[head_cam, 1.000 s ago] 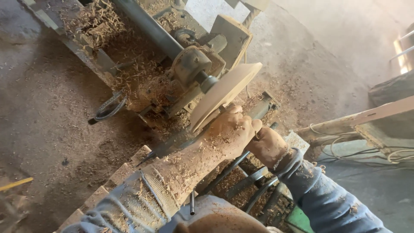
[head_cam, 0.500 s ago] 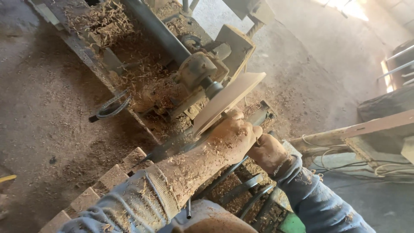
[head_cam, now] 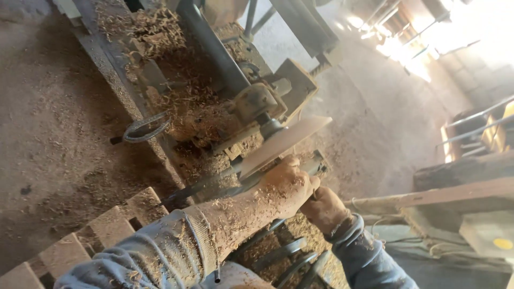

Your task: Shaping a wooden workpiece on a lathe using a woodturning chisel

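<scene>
A flat, pale wooden disc [head_cam: 281,142] is mounted on the spindle of a lathe [head_cam: 257,101], tilted edge-on to the camera. Its face appears smooth and light tan. The left hand [head_cam: 286,184], coated in sawdust, is closed around a dark turning tool [head_cam: 214,184] just below the disc's rim. The right hand [head_cam: 324,208] is closed on the tool's rear end, just beside the left. Wood shavings [head_cam: 187,109] are heaped on the lathe bed behind the disc. A small yellow round label [head_cam: 503,243] is visible on a pale block at the lower right.
</scene>
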